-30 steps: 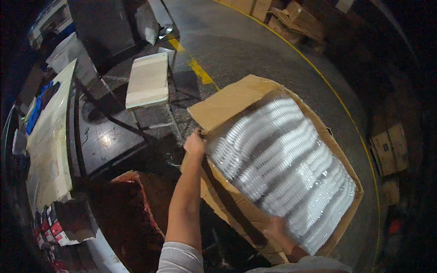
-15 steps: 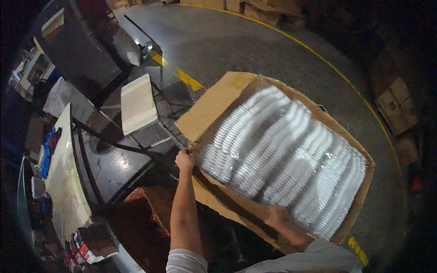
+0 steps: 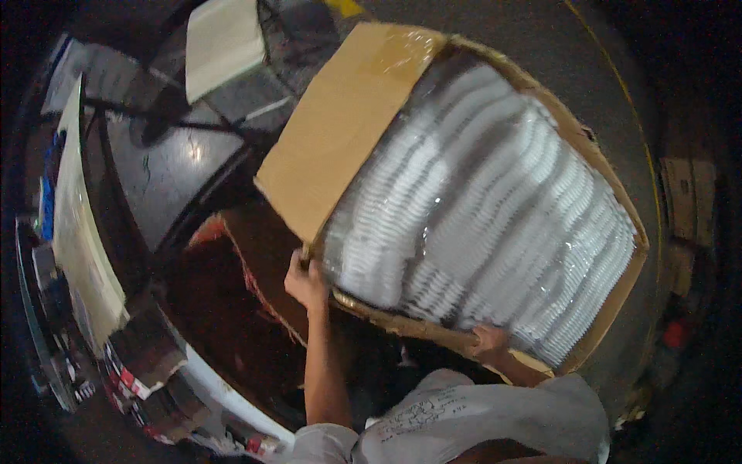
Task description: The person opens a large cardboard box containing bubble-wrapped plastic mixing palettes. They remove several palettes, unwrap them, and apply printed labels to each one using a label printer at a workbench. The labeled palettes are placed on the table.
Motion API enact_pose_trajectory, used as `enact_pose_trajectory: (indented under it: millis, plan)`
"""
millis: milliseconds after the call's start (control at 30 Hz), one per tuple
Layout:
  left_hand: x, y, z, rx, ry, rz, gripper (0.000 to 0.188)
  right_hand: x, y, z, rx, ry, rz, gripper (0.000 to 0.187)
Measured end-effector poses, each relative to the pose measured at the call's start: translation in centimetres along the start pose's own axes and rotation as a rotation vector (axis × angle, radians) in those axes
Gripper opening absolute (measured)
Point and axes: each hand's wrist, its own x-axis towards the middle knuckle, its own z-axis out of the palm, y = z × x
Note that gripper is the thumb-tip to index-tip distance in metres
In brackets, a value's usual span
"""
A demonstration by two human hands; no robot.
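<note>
Left of the cardboard box (image 3: 394,323), well apart from it, is a pale-topped table (image 3: 85,232); nearer, off the box's far left side, stands a stool (image 3: 226,42), and the box's open flap (image 3: 332,124) juts toward it, so a swing that way could crease the flap. Below and left of the box, a dark brown container (image 3: 263,267) with a ragged reddish edge might snag the box's underside if it were dragged across. At the box's near left corner the cardboard could tear, since a pull there would load one thin edge. Inside the box, the white ridged stacks (image 3: 479,193), which look film-covered, could slide over its near rim if it tipped too far that way. As for pose, the left hand (image 3: 308,286) is closed around that near left corner, its forearm rising almost straight. Farther right along the box's near rim, the right hand (image 3: 489,340) grips the cardboard, fingers hooked over beside the stacks, its forearm slanting in from a pale sleeve (image 3: 568,394). What supports the box underneath is hidden.
</note>
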Motion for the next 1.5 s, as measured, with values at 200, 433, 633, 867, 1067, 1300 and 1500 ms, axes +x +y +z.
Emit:
enact_pose_trajectory:
  millis: [200, 433, 633, 867, 1067, 1300, 1500]
  plan:
    - [1.1, 0.6, -0.3, -0.216, -0.033, -0.265, 0.016, 0.6, -2.1, -2.7, -0.091, -0.081, -0.170, 0.047]
    - [-7.6, 1.7, -10.0, -0.114, 0.164, 0.049, 0.044, 7.6, -17.2, -11.3, 0.417, 0.119, -0.625, 0.042]
    - [-21.6, 1.4, -22.7, -0.157, 0.056, -0.055, 0.021, 12.4, -26.2, -7.3, 0.113, 0.253, -0.354, 0.070]
    - [-34.0, 0.5, -33.7, 0.171, 0.581, -0.330, 0.016, 13.1, -24.7, -6.8, 0.018, 0.112, -0.449, 0.075]
    - [-37.8, 1.0, -34.7, 0.388, 0.732, -0.522, 0.012, 13.2, -24.4, -7.8, -0.057, 0.052, -0.533, 0.081]
    - [-37.6, 1.5, -34.6, 0.506, 0.613, -0.407, 0.011, 12.6, -24.3, -6.6, -0.074, 0.278, -0.476, 0.083]
    - [-38.5, -0.2, -37.5, 0.661, 0.581, -0.382, 0.010, 12.0, -24.5, -5.4, -0.089, 0.543, -0.365, 0.086]
